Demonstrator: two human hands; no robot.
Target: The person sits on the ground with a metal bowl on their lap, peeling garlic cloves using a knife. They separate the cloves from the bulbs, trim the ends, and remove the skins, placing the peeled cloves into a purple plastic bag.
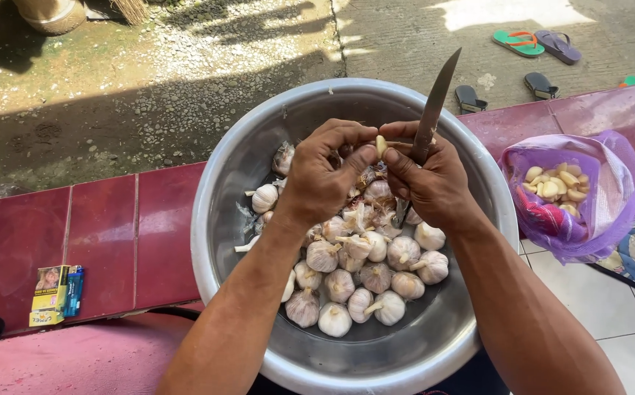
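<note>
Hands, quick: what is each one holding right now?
Left hand: closed, pinching a garlic clove over the metal bowl.
Right hand: closed on a knife, thumb touching the same clove.

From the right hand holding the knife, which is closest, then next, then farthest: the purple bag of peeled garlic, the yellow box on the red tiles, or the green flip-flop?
Measured from the right hand:
1. Purple bag of peeled garlic, just to its right on the tiles.
2. Green flip-flop, up on the concrete, to the upper right.
3. Yellow box, far left on the red tiles.
</note>
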